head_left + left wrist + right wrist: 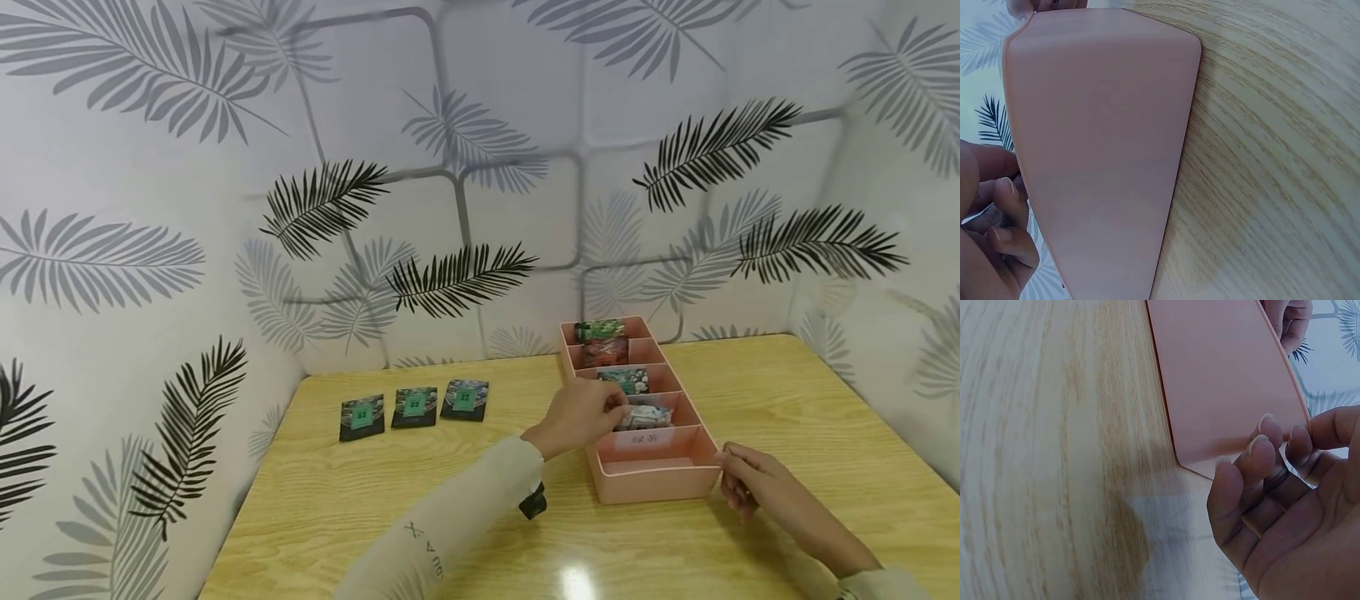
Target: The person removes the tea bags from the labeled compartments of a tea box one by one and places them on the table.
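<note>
A long pink divided box (pixel 660 485) lies on the table, its compartments in a row running away from me. My left hand (pixel 581 417) reaches over its left rim, with curled fingertips pinching a pale, shiny tea sachet (pixel 651 415) in the second compartment from the front. In the left wrist view, the box wall hides the sachet from sight. My right hand (pixel 765 487) pinches the rim at the near right corner of the box, the other fingers bent beside the outer wall. A label with Chinese characters (pixel 645 438) is on the divider behind the bare front compartment.
Farther back in the box are a teal sachet (pixel 630 382), a red one (pixel 604 352) and a green one (pixel 600 330). Three dark sachets with green labels, including the leftmost sachet (pixel 362 417), lie on the wooden table (pixel 315 508). A leaf-patterned wall (pixel 517 308) stands behind.
</note>
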The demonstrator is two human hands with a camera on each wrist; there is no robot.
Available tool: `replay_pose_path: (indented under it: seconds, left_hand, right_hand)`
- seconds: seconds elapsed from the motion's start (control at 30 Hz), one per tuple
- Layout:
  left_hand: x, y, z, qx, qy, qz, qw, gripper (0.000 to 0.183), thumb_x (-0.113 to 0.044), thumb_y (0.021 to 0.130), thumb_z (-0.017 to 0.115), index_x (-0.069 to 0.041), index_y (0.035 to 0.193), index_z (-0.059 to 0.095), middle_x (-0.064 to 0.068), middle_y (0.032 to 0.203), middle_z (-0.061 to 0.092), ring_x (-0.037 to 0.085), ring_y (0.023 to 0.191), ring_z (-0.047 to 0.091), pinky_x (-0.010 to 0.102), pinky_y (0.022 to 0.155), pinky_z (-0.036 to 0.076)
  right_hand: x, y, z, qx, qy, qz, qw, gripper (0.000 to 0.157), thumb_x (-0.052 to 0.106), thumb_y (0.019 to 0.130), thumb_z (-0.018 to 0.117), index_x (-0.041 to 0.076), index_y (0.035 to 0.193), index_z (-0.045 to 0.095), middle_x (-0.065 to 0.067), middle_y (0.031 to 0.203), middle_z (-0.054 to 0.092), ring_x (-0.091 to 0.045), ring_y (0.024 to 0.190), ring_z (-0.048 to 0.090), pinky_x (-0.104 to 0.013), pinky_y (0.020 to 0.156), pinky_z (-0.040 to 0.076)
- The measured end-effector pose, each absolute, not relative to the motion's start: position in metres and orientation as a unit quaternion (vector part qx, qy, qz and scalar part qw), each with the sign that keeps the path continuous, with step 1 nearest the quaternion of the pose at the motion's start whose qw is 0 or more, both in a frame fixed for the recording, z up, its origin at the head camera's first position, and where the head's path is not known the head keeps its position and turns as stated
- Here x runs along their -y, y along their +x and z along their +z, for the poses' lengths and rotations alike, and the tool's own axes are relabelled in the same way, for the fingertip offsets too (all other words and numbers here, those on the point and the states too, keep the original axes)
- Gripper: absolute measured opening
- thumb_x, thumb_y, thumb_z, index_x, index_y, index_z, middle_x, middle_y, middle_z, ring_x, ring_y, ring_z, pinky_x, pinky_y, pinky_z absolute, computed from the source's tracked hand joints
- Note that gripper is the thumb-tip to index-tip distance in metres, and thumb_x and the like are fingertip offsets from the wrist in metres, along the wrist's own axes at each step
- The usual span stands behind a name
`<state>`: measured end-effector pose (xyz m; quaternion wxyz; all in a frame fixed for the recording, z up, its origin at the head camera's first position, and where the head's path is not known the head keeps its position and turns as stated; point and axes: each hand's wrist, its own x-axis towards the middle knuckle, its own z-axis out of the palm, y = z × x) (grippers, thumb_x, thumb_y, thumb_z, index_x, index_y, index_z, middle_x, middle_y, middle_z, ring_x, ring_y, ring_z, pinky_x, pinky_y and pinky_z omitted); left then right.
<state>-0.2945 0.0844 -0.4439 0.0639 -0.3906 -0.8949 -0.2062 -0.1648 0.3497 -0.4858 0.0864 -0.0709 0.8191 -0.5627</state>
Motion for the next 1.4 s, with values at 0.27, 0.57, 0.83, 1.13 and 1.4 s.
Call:
replay_pose_path:
  seconds: [0.27, 0.57, 0.83, 1.13, 1.4]
  left_hand:
    - [-0.081, -0.297, -0.444, 0.891, -0.38, -0.236, 0.074, 0.013, -0.028, 0.103, 0.066, -0.021, 0.101, 0.077, -0.016, 0.079, 0.065, -0.005, 0.06, 0.052, 0.014, 0.054, 0.042]
    - [-0.073, -0.296, -0.437, 0.881, -0.364, -0.289, 0.088, 0.013, -0.029, 0.104, 0.065, -0.021, 0.104, 0.076, -0.016, 0.067, 0.059, 0.0, 0.053, 0.047, 0.018, 0.051, 0.038]
    - [-0.065, -0.299, -0.434, 0.864, -0.369, -0.319, 0.124, 0.014, -0.027, 0.104, 0.064, -0.019, 0.105, 0.075, -0.015, 0.073, 0.063, -0.001, 0.055, 0.048, 0.016, 0.054, 0.038]
    - [-0.056, -0.299, -0.429, 0.854, -0.374, -0.342, 0.122, 0.014, -0.024, 0.105, 0.064, -0.016, 0.106, 0.075, -0.01, 0.077, 0.067, -0.001, 0.056, 0.05, 0.016, 0.052, 0.038]
    - [-0.048, -0.299, -0.425, 0.846, -0.378, -0.355, 0.125, 0.016, -0.025, 0.106, 0.062, -0.015, 0.108, 0.074, -0.008, 0.075, 0.065, 0.003, 0.05, 0.043, 0.018, 0.05, 0.033]
  right_hand:
    - [-0.35, -0.166, -0.486, -0.818, -0.078, -0.565, 0.079, 0.046, 0.03, 0.115, 0.034, -0.004, 0.085, 0.044, -0.008, 0.073, 0.056, -0.018, 0.057, 0.054, -0.036, 0.052, 0.052]
    - [-0.35, -0.163, -0.485, -0.814, -0.074, -0.57, 0.087, 0.048, 0.033, 0.115, 0.034, -0.003, 0.085, 0.044, -0.009, 0.073, 0.056, -0.019, 0.057, 0.054, -0.037, 0.052, 0.051]
    - [-0.35, -0.164, -0.484, -0.812, -0.075, -0.571, 0.091, 0.048, 0.034, 0.115, 0.034, -0.003, 0.085, 0.044, -0.009, 0.073, 0.056, -0.02, 0.057, 0.054, -0.037, 0.053, 0.051]
    - [-0.35, -0.164, -0.486, -0.815, -0.064, -0.568, 0.092, 0.049, 0.036, 0.115, 0.035, -0.003, 0.085, 0.044, -0.008, 0.072, 0.056, -0.019, 0.056, 0.054, -0.036, 0.053, 0.051]
    - [-0.349, -0.165, -0.485, -0.816, -0.071, -0.567, 0.086, 0.048, 0.033, 0.115, 0.035, -0.003, 0.085, 0.044, -0.009, 0.072, 0.055, -0.019, 0.057, 0.054, -0.036, 0.052, 0.051]
